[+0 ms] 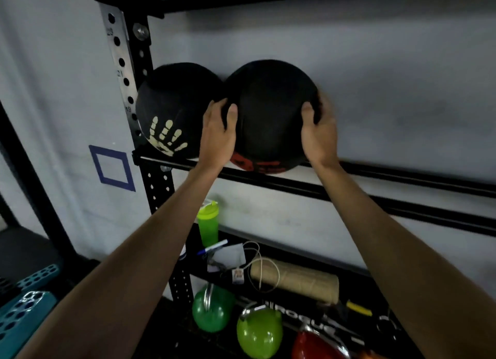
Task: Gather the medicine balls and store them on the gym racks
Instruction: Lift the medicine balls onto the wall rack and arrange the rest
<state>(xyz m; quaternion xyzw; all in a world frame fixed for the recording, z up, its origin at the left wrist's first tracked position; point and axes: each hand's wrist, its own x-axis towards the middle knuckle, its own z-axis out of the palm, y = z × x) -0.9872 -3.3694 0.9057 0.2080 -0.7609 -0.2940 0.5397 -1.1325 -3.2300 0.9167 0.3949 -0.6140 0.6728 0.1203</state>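
Ball between fingers (on rack)

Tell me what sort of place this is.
Most likely a gym's equipment storage corner. A red-printed medicine ball and a hand-printed ball sit on a perforated steel rack, with green kettlebells below.

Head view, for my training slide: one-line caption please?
Left hand and right hand hold a black medicine ball on the rack rail, touching the handprint ball.
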